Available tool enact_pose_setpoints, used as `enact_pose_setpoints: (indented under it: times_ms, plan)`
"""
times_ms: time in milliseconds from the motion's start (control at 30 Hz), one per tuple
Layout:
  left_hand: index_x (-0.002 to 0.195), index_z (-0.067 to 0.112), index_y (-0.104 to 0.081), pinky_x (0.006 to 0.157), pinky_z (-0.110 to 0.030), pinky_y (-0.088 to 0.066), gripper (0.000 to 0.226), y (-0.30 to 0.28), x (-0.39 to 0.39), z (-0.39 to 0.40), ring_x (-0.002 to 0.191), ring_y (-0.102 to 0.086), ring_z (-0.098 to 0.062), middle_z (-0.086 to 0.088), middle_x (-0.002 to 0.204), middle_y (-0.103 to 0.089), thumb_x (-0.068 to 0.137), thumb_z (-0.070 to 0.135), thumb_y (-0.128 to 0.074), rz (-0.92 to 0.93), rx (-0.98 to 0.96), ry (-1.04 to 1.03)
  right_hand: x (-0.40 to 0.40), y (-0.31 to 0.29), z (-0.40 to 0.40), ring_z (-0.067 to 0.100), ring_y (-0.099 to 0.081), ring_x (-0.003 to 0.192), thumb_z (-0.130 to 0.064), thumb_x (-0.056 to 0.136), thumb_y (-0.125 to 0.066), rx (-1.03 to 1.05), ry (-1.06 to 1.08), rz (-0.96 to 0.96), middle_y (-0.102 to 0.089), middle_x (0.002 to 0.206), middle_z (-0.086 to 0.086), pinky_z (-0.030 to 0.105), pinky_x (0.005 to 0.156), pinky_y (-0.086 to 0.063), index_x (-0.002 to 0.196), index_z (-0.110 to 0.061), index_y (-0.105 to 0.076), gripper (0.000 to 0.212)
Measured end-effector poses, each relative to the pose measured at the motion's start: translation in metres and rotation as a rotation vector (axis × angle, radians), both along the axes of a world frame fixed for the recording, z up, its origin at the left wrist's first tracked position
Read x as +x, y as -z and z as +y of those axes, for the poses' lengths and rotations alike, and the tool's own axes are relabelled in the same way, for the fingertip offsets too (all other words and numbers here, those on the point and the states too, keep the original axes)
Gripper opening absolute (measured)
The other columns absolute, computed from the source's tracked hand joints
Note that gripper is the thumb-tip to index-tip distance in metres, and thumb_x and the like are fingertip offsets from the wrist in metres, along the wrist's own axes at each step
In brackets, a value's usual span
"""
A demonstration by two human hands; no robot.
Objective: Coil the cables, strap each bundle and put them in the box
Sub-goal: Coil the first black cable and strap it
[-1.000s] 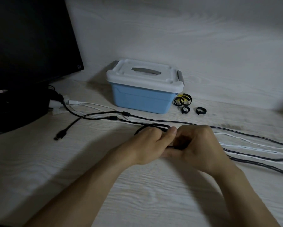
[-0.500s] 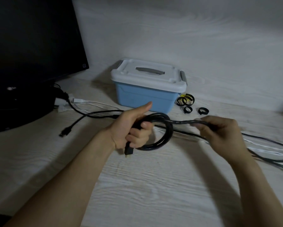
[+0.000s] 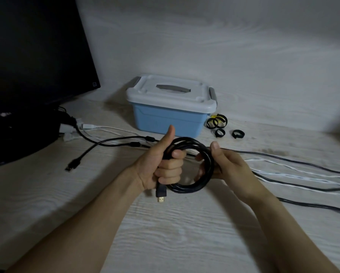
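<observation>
Hands hold a black coil (image 3: 192, 166) upright above the worktop (image 3: 165, 233). Left hand (image 3: 163, 164) fists round its left side, thumb up, plug (image 3: 161, 193) pointing down below the fist. Right hand (image 3: 222, 164) pinches the right side, where the cable trails off right. Behind sit the lidded box (image 3: 169, 115) and straps (image 3: 217, 123).

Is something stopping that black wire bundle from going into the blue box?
Yes. The box has its white lid on, and that covers the opening. The left hand and right hand both hold the black coil, which has no strap yet.
</observation>
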State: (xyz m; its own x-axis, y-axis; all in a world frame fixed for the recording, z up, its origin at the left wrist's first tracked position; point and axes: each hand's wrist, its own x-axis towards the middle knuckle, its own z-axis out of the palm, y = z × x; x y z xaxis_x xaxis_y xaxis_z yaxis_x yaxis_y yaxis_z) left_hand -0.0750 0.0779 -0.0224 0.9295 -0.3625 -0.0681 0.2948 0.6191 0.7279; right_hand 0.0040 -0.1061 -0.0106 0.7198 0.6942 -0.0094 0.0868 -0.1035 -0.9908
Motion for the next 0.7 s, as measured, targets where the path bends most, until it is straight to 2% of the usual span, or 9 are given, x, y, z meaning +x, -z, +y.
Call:
enact_pose_setpoints:
  times_ms: [67, 133, 267, 333, 433, 567, 633, 700]
  plan:
    - [0.062, 0.019, -0.051, 0.031, -0.02, -0.028, 0.053, -0.001, 0.001, -0.003, 0.029, -0.02, -0.005, 0.011, 0.038, -0.024, 0.079, 0.069, -0.056, 0.02, 0.015, -0.041, 0.0, 0.0, 0.001, 0.03, -0.062, 0.064, -0.056, 0.089, -0.043, 0.017, 0.078, 0.01, -0.062, 0.067, 0.02, 0.037, 0.065, -0.053, 0.083, -0.003, -0.07, 0.06]
    - [0.065, 0.018, -0.05, 0.035, -0.021, -0.032, 0.052, -0.002, 0.004, -0.008, 0.032, -0.02, -0.007, 0.01, 0.04, -0.021, 0.09, 0.064, -0.044, 0.03, 0.013, -0.064, 0.0, 0.0, 0.003, 0.03, -0.062, 0.058, -0.058, 0.089, -0.043, 0.034, 0.135, 0.017, -0.06, 0.059, 0.017, 0.033, 0.059, -0.051, 0.08, -0.003, -0.068, 0.061]
    - [0.077, 0.015, -0.052, 0.046, -0.022, -0.039, 0.049, 0.001, 0.007, -0.011, 0.039, -0.031, -0.006, 0.008, 0.048, -0.032, 0.101, 0.052, -0.031, 0.031, 0.004, -0.064, 0.002, 0.001, 0.004, 0.025, -0.06, 0.046, -0.057, 0.089, -0.044, 0.064, 0.228, 0.078, -0.057, 0.048, 0.009, 0.026, 0.044, -0.046, 0.076, -0.005, -0.068, 0.059]
    - [0.082, 0.014, -0.053, 0.046, -0.022, -0.036, 0.046, 0.002, 0.008, -0.01, 0.04, -0.031, -0.006, 0.008, 0.052, -0.035, 0.102, 0.048, -0.031, 0.024, -0.024, -0.045, 0.003, 0.001, 0.003, 0.024, -0.059, 0.045, -0.057, 0.088, -0.045, 0.068, 0.215, 0.115, -0.057, 0.049, 0.011, 0.025, 0.043, -0.045, 0.077, -0.005, -0.07, 0.059]
    - [0.072, 0.017, -0.051, 0.038, -0.02, -0.024, 0.043, 0.001, 0.008, -0.007, 0.038, -0.017, -0.006, 0.011, 0.047, -0.029, 0.098, 0.049, -0.039, 0.06, -0.055, -0.095, 0.004, -0.001, 0.001, 0.024, -0.065, 0.055, -0.051, 0.09, -0.049, 0.116, 0.143, 0.161, -0.065, 0.063, 0.014, 0.028, 0.053, -0.053, 0.083, -0.006, -0.073, 0.052]
    - [0.06, 0.021, -0.044, 0.034, -0.02, -0.016, 0.044, -0.001, 0.008, -0.005, 0.031, -0.019, -0.004, 0.011, 0.041, -0.022, 0.091, 0.052, -0.045, 0.117, -0.027, -0.244, 0.011, 0.0, -0.004, 0.025, -0.069, 0.067, -0.037, 0.086, -0.061, 0.101, 0.109, -0.036, -0.073, 0.076, 0.013, 0.035, 0.063, -0.058, 0.086, -0.009, -0.075, 0.032]
    - [0.057, 0.021, -0.043, 0.033, -0.021, -0.019, 0.046, -0.001, 0.009, -0.003, 0.029, -0.022, -0.005, 0.011, 0.039, -0.022, 0.092, 0.05, -0.043, 0.108, -0.049, -0.283, 0.018, 0.0, -0.008, 0.017, -0.069, 0.059, -0.038, 0.085, -0.064, 0.039, 0.232, -0.229, -0.073, 0.068, 0.003, 0.029, 0.059, -0.056, 0.081, -0.012, -0.075, 0.029]
    - [0.055, 0.02, -0.042, 0.034, -0.022, -0.024, 0.047, -0.002, 0.01, -0.003, 0.029, -0.023, -0.007, 0.009, 0.037, -0.022, 0.092, 0.049, -0.042, 0.101, -0.035, -0.318, 0.025, 0.0, -0.013, 0.009, -0.059, 0.048, -0.045, 0.085, -0.065, -0.055, 0.412, -0.497, -0.067, 0.056, -0.007, 0.021, 0.052, -0.047, 0.071, -0.017, -0.071, 0.032]
